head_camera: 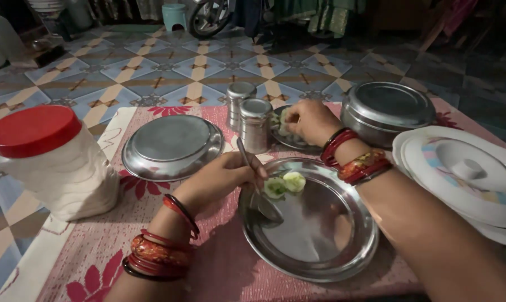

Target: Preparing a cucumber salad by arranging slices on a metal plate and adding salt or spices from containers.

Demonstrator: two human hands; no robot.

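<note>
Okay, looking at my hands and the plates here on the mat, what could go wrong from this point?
The right hand reaches past two upright steel tumblers to the cucumber slices on the small plate; the wrist could knock one over. The left hand holds a spoon resting inside the big steel plate; pressing near the rim might tip it and slide off the two slices.

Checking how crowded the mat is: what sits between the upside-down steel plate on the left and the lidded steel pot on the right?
In the head view, two steel tumblers and the small dish of cucumber slices, with the right hand on it.
</note>
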